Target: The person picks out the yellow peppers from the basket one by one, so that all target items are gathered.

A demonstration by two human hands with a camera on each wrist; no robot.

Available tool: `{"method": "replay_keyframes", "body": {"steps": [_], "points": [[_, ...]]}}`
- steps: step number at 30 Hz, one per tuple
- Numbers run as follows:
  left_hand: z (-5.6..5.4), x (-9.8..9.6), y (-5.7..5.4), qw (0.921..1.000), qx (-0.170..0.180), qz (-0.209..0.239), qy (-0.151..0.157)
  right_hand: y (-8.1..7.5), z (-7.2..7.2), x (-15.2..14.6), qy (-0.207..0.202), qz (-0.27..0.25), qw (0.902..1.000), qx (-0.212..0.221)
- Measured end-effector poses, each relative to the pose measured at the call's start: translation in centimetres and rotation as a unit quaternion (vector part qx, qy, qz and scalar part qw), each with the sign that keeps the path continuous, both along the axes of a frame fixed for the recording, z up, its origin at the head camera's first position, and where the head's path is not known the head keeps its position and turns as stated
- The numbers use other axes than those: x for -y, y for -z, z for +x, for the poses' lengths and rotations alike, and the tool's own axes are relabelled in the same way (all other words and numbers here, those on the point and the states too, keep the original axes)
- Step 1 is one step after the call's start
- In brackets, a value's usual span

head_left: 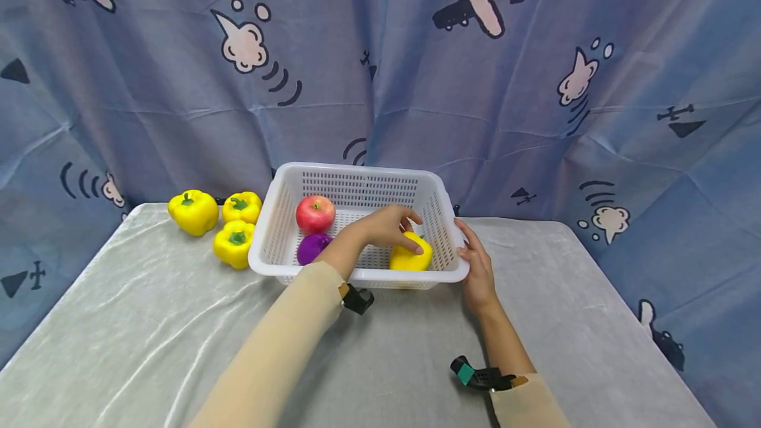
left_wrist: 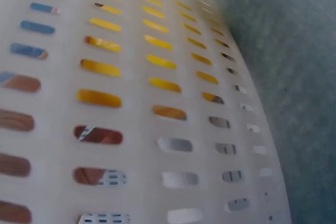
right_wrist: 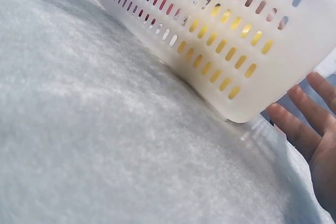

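Observation:
A white perforated plastic basket point(head_left: 362, 275) stands on the table, with a red apple point(head_left: 316, 214) and a rounded purple item point(head_left: 311, 249) inside at its left. Reaching in over the front rim, my left hand point(head_left: 389, 226) holds a yellow bell pepper point(head_left: 410, 257) at the basket's right end, thumb on its side and fingers bent above it. Yellow shows through the basket's slots point(left_wrist: 160, 61) in the left wrist view. My right hand point(head_left: 477, 269) touches the basket's right end; in the right wrist view its fingers point(right_wrist: 299, 129) are straight and spread against the outer wall.
Three more yellow bell peppers point(head_left: 193, 212) sit on the table just left of the basket. A pale grey cloth point(head_left: 148, 322) covers the tabletop. Directly behind it hangs a blue curtain point(head_left: 333, 51) with airplane prints.

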State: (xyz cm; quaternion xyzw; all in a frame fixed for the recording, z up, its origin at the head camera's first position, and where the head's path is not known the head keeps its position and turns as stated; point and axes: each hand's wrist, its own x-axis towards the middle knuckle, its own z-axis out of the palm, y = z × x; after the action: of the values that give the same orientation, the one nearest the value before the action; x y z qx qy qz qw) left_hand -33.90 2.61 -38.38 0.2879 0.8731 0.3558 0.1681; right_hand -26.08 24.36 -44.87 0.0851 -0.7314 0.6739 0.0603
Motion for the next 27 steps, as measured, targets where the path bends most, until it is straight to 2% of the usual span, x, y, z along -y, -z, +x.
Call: {"method": "replay_keyframes", "body": {"steps": [8,27], "points": [[-0.04,0.53,-0.41,0.9996,-0.005,-0.008,0.026,0.00,0.02,0.04,-0.009,-0.002,0.9999,-0.004],[0.32,0.68,-1.03,0.9991,0.000,0.004,0.041,0.07,-0.06,0.05,-0.013,-0.021,0.9997,-0.007]]}}
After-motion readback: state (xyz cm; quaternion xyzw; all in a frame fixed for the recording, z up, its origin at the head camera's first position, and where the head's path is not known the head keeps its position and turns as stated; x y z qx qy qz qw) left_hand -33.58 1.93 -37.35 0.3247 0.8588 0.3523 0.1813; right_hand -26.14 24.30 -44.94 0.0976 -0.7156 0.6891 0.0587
